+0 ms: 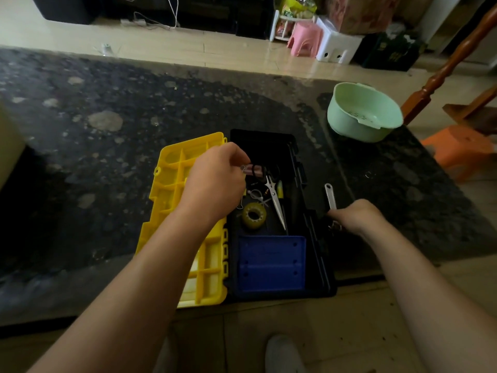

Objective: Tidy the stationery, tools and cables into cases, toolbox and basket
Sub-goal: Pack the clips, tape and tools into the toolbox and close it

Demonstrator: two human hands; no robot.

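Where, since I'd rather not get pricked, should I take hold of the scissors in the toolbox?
Probably the dark handles at the far end of the scissors, reaching down from above. The closed blades lie flat with the tip pointing toward you, and the tape roll crowds their left side. The left hand, pinching a small pinkish item, is beside them.
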